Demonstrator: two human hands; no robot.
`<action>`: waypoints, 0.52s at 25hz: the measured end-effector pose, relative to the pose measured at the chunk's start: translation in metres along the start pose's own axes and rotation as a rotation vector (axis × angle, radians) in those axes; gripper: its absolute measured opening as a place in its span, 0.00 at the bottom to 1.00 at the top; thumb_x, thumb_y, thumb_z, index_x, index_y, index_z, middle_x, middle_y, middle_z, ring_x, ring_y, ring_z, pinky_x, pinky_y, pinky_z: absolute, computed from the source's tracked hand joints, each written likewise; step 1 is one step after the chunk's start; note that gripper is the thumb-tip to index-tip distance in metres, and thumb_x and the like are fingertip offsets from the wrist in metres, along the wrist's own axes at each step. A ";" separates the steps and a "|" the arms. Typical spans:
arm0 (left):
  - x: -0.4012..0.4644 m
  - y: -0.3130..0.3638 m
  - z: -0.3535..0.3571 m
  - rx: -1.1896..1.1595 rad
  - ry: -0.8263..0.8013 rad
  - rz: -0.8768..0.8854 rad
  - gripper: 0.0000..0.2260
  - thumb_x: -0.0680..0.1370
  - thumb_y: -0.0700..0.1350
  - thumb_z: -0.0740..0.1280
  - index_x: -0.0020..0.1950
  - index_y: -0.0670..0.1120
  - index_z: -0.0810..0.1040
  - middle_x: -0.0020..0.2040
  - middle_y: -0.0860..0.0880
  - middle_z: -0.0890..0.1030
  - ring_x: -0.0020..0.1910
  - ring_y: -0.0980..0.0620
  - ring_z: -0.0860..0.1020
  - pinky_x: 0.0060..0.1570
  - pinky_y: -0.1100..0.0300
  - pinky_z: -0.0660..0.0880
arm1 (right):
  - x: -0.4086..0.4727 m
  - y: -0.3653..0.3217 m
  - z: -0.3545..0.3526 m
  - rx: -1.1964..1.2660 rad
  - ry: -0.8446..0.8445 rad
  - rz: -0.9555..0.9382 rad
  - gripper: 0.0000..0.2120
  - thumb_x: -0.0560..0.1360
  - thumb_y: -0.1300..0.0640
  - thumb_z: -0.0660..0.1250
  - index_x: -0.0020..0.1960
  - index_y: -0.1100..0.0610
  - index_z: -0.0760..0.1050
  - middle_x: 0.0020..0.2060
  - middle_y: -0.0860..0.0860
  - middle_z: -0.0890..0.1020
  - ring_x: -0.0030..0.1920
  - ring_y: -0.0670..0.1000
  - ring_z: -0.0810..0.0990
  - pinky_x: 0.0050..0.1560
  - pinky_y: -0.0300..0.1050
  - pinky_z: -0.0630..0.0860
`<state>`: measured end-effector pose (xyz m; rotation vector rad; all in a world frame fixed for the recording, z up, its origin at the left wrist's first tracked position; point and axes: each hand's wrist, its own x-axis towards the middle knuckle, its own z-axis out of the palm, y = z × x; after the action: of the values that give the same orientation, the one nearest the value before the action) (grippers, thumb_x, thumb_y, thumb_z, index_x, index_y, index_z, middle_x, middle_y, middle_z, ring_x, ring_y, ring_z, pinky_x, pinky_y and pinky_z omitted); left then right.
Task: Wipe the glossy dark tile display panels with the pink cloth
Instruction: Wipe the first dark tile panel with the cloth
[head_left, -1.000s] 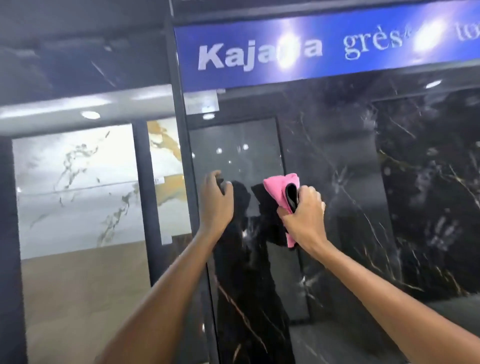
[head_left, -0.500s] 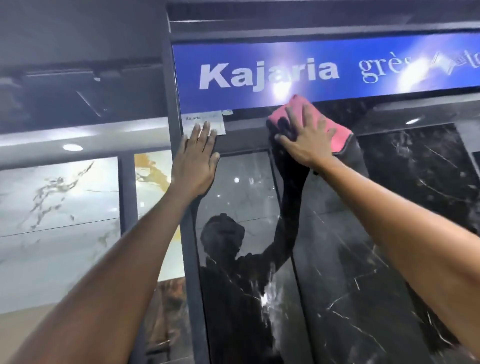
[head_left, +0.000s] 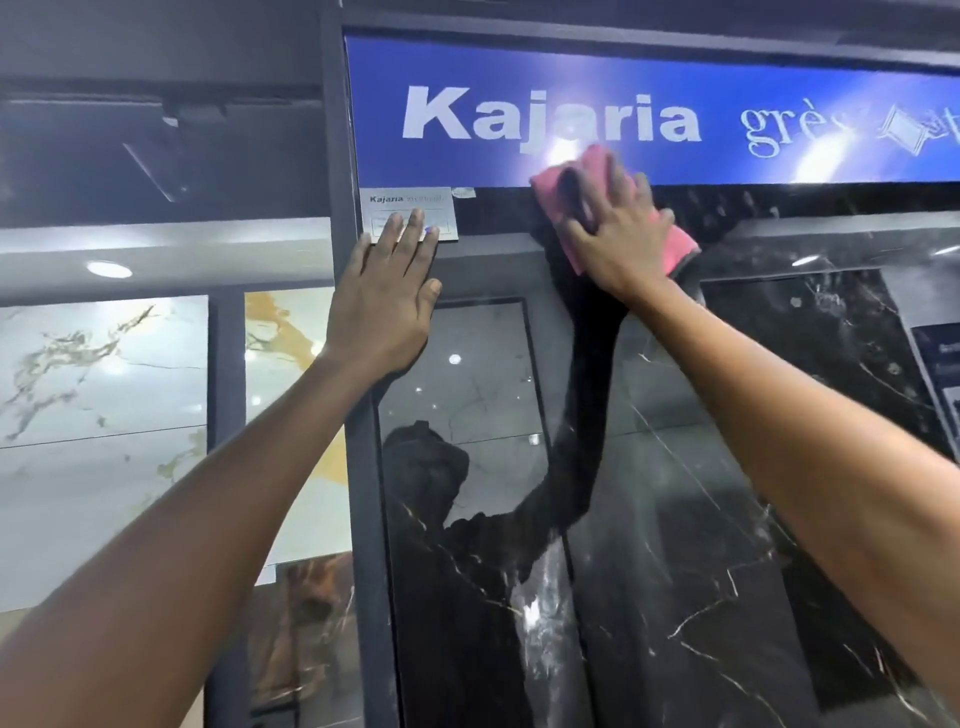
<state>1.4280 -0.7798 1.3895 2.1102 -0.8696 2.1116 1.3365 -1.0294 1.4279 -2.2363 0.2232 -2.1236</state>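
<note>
A glossy dark marble tile panel with thin white veins fills the middle and right of the view. My right hand lies flat with spread fingers on the pink cloth, pressing it against the panel's top edge just under the blue sign. My left hand rests flat, fingers straight, on the panel's upper left corner, its fingertips over a small grey label. My reflection shows dark in the tile.
A blue sign with white lettering runs above the panel. A dark metal frame post stands at the panel's left edge. Left of it are white and gold marble tile panels. A further dark tile sits at right.
Both hands have risen from mid-panel to its top. My right hand went from gripping the bunched cloth to pressing it flat; in the last half second it shifted slightly right.
</note>
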 end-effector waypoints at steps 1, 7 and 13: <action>0.000 -0.001 -0.001 -0.005 0.002 0.003 0.24 0.84 0.49 0.49 0.80 0.47 0.51 0.81 0.49 0.49 0.79 0.50 0.46 0.76 0.53 0.41 | 0.001 -0.015 0.006 -0.029 -0.002 -0.074 0.30 0.77 0.36 0.51 0.77 0.40 0.52 0.79 0.47 0.49 0.77 0.58 0.52 0.69 0.70 0.54; 0.000 -0.001 -0.002 -0.003 0.010 0.019 0.24 0.84 0.50 0.50 0.80 0.47 0.51 0.80 0.50 0.49 0.79 0.51 0.46 0.76 0.53 0.41 | -0.141 0.021 0.029 -0.085 -0.044 -0.847 0.32 0.71 0.40 0.59 0.74 0.45 0.63 0.76 0.50 0.61 0.76 0.55 0.57 0.67 0.63 0.57; -0.001 -0.001 0.000 -0.007 -0.006 0.026 0.24 0.84 0.50 0.49 0.80 0.48 0.51 0.80 0.50 0.49 0.79 0.52 0.46 0.76 0.53 0.42 | -0.016 -0.010 0.006 0.034 0.023 -0.151 0.34 0.73 0.36 0.49 0.77 0.42 0.55 0.78 0.46 0.53 0.78 0.51 0.50 0.73 0.63 0.50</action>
<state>1.4282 -0.7781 1.3890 2.1149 -0.9082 2.1122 1.3424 -1.0180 1.4128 -2.2780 0.0194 -2.2084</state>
